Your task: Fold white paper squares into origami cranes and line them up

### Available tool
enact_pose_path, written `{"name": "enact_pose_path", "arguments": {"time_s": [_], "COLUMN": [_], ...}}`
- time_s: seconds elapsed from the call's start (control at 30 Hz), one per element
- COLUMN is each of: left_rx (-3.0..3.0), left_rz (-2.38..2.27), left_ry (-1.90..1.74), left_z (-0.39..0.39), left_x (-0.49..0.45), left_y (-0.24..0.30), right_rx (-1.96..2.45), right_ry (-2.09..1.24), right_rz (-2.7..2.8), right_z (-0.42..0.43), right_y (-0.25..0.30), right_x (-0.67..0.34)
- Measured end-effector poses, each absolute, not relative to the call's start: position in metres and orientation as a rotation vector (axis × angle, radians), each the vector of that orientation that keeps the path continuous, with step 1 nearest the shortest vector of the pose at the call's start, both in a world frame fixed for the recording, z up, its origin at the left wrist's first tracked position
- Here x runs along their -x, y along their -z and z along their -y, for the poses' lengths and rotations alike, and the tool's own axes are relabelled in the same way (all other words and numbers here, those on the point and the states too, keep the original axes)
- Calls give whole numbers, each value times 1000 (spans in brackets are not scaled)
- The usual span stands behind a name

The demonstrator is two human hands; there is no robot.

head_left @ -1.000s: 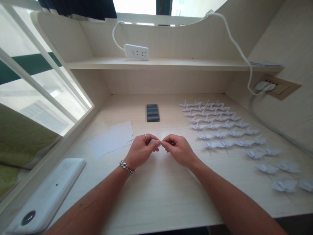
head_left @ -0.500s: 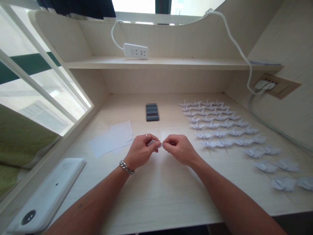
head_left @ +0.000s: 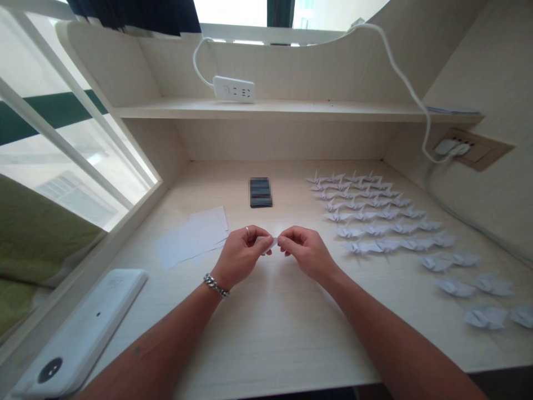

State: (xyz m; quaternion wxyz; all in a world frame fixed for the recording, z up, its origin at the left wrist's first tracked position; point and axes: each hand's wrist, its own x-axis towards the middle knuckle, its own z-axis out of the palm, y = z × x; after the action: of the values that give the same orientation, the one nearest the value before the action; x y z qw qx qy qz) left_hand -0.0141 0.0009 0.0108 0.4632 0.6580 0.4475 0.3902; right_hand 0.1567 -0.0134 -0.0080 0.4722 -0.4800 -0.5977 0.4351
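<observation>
My left hand [head_left: 242,256] and my right hand [head_left: 305,251] meet above the middle of the pale wooden desk [head_left: 266,322]. Both pinch a small piece of folded white paper [head_left: 268,243] between their fingertips. Most of the paper is hidden by the fingers. My left hand wears a ring and a chain bracelet. A loose stack of white paper sheets [head_left: 192,236] lies just left of my left hand. Rows of several folded white paper cranes [head_left: 375,214] cover the desk to the right of my right hand.
A dark phone [head_left: 260,193] lies behind my hands. A white device [head_left: 79,333] sits at the desk's near left edge. On the shelf above stands a white power strip [head_left: 233,89], and its cable [head_left: 400,72] runs to a wall socket [head_left: 458,147] at the right.
My hands have stayed in place, with the fingers shifting slightly on the small paper. The view has moved a little.
</observation>
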Motion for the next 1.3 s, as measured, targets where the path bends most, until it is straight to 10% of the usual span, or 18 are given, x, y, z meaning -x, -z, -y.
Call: {"name": "enact_pose_path", "arguments": {"time_s": [1.3], "left_rx": [-1597], "left_rz": [-1139], "left_ry": [-988], "left_z": [-6], "left_x": [19], "left_y": [-8], "right_rx": [1214], "right_ry": [-933], "right_rz": [1514], "right_z": [15], "right_y": [-3], "right_x": [-161]}}
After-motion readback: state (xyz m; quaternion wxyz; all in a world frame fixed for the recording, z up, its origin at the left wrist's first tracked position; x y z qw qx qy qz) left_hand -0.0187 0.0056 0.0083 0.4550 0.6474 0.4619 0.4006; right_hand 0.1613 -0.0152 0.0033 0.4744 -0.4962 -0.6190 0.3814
